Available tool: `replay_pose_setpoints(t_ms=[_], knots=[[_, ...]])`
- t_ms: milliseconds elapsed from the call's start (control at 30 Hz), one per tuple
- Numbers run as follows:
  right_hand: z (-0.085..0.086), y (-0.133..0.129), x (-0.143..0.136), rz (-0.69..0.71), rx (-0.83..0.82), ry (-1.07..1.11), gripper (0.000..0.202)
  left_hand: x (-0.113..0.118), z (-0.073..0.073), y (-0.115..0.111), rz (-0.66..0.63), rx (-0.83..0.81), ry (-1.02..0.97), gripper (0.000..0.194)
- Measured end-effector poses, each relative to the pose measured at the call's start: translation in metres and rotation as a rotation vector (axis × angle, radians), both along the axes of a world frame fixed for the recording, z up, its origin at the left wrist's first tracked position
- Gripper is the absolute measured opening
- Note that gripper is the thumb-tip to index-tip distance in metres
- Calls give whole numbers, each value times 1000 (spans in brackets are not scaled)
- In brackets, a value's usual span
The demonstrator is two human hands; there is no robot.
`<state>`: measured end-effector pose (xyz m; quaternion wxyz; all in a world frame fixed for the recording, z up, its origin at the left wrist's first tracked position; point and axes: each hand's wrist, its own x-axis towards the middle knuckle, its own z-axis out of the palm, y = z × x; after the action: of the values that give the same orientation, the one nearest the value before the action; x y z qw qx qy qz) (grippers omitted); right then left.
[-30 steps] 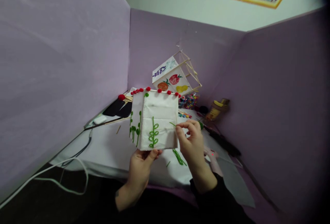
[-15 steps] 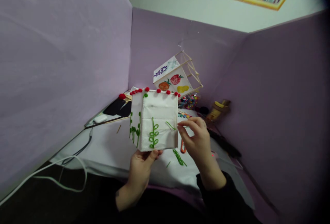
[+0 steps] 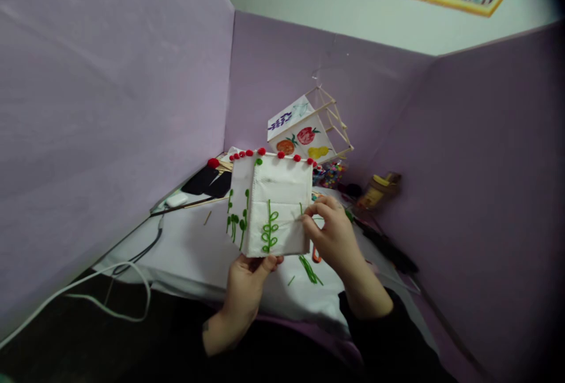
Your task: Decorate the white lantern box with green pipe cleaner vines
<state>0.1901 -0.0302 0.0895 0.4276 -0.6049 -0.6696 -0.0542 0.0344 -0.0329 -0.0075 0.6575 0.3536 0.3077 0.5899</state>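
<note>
My left hand [image 3: 247,286] holds a white paper lantern box [image 3: 278,195] from below, thumb on its front bottom edge. Red pompoms [image 3: 273,155] line its top edge, and green leafy stems [image 3: 269,227] decorate its faces. My right hand [image 3: 331,233] pinches a short green strand [image 3: 301,209] against the box's right edge.
A second lantern [image 3: 304,133], painted with fruit on a stick frame, hangs behind. On the white table sheet [image 3: 185,247] lie loose green strands [image 3: 309,270], orange scissors [image 3: 315,253], bead tubs [image 3: 329,174], a glue bottle [image 3: 379,189] and cables [image 3: 110,277]. Purple partitions enclose three sides.
My right hand pulled away a little, then came back to the box's right edge, turning the green strand more upright. The view shifted slightly right.
</note>
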Motion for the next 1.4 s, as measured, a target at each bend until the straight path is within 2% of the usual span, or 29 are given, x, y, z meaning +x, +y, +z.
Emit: replay_pose_setpoints(t_ms=[133,233,367,633,933,1400], knots=[[-2,-7,-6,125,-11,368,11,1,0,1,-4,-4,27,24],[-6,-10,-15,146,11,471,14,2,-1,1,-12,1,73,22],[-9,-9,-28,128,65,385,11,2,1,1,-44,3,124,23],[-13,-1,-46,76,55,275,11,3,11,-2,-85,16,128,23],[-22,6,-38,76,89,191,12,8,9,-3,-100,32,128,23],[-23,7,-40,69,150,153,10,9,12,-6,-87,22,90,20]])
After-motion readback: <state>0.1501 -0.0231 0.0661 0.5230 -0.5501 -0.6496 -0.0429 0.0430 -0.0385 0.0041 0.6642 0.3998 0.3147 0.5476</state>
